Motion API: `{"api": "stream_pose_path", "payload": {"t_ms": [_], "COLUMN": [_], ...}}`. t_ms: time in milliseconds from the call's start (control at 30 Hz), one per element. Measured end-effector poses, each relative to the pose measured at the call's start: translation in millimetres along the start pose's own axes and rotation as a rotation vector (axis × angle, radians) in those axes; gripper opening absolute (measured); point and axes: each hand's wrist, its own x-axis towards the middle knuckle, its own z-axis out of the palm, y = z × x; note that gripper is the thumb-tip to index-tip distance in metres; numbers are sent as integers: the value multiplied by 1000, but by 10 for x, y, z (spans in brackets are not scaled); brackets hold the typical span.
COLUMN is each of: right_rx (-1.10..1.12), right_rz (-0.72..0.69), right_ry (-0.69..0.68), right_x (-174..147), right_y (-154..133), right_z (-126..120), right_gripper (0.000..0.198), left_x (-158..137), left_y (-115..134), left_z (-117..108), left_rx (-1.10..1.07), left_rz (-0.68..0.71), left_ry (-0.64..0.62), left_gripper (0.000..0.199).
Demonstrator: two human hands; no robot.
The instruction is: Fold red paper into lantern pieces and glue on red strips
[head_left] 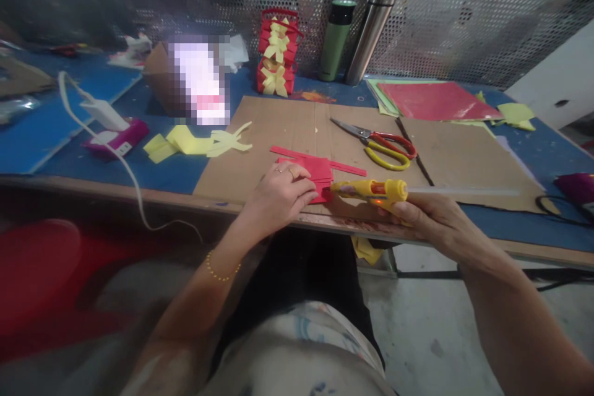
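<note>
My right hand (427,216) is closed round the grip of a yellow hot glue gun (375,189). A long translucent glue stick (464,191) sticks out of its back, and a small orange light glows on it. The gun's nozzle is at the right edge of a folded red paper piece (320,171). My left hand (283,192), with rings on it, presses and holds this paper against the cardboard sheet (278,120); some fingertips are hidden. Narrow red paper strips (349,169) lie behind and beside the folded piece.
Scissors (375,142) with red and yellow handles lie on the cardboard. Yellow paper cutouts (185,141), a purple power strip (116,138) and a bright phone screen (199,80) are leftward. Behind stand a red paper lantern (277,52), a green bottle (337,40) and a steel flask (370,40). Red sheets (439,101) lie back right.
</note>
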Motion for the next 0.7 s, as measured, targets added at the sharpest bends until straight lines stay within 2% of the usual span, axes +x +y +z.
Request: {"api": "stream_pose_path", "payload": {"t_ms": [267,700], "right_rx": [-1,-2], "right_rz": [47,29], "right_ry": [12,4], "right_x": [-57,-58], "right_y": [23,14], "right_z": [-42,-17], "right_gripper": [67,65], "left_x": [-4,-4], "left_y": [-15,-7], "left_z": [15,-2], "left_rx": [8,-9], "left_rz": [-1,-10], "left_ry": [3,-6], "left_gripper": [23,24]}}
